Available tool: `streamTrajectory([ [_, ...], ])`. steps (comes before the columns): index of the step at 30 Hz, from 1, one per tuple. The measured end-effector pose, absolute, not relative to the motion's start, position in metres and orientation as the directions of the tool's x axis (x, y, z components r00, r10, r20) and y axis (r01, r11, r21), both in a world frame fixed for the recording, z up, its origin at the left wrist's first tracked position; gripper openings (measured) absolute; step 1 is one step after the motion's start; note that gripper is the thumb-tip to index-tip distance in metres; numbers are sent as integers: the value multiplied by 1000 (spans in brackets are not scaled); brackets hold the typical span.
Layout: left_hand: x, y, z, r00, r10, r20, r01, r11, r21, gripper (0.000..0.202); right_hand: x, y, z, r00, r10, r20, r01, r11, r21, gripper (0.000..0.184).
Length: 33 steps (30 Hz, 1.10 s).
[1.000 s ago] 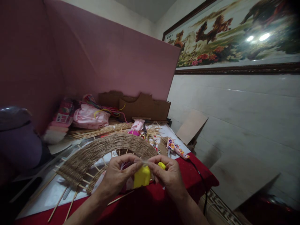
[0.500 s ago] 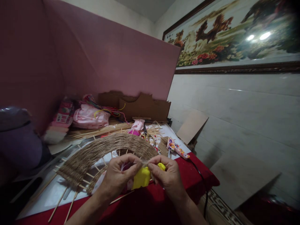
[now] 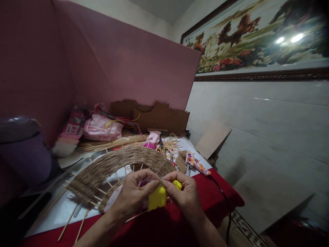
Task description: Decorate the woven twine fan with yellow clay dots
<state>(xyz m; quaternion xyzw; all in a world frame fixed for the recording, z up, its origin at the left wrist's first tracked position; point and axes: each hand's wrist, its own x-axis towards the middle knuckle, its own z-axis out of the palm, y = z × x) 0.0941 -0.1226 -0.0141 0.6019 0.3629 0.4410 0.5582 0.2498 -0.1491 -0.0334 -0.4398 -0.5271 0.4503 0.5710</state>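
My left hand [image 3: 137, 188] and my right hand [image 3: 183, 190] meet fingertip to fingertip over the table's front edge. Both are closed in a pinch on the top of a thin clear plastic packet. Soft bright yellow material [image 3: 157, 199], apparently inside it, hangs below the fingers, and another bit of yellow shows behind the right fingers. Its exact kind I cannot make out. Just beyond lies an arched piece of woven brown cord on sticks [image 3: 115, 163], partly covered by my left hand and forearm.
A flower-patterned glue gun [image 3: 197, 164] with a black cord lies to the right, near gold-handled scissors [image 3: 166, 151]. Bundled thin sticks [image 3: 115, 142], a pink spotted bag [image 3: 102, 128] and cardboard [image 3: 161, 118] fill the back. A purple container [image 3: 24, 151] stands left. Red cloth [image 3: 221, 192] drapes the edge.
The whole view has shifted slightly, moving the scene a little to the right. My hands stay pinched on the packet, fingertips now closer together.
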Motion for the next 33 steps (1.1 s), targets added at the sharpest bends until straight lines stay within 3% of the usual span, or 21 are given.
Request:
streamTrajectory([
  [6,96,-126,-11,300,935,187,-5,-195,981,18,249,-150,-31,-1,983,186,-16,186,-983,29],
  [12,96,-125,-16,318,923,218,21,-237,971,18,244,-155,-36,64,921,385,210,365,-907,23],
  [18,91,-120,-20,327,936,128,-39,-122,992,24,252,-151,-40,70,958,277,53,274,-960,26],
  [21,89,-120,-19,302,942,150,-32,-147,989,25,257,-149,-41,37,974,221,-12,222,-975,27],
  [28,91,-117,-20,400,905,146,-71,-128,989,21,257,-154,-35,39,958,283,71,280,-957,26],
  [33,90,-118,-19,374,909,184,-37,-184,982,21,255,-153,-35,-2,972,236,-13,236,-972,27],
])
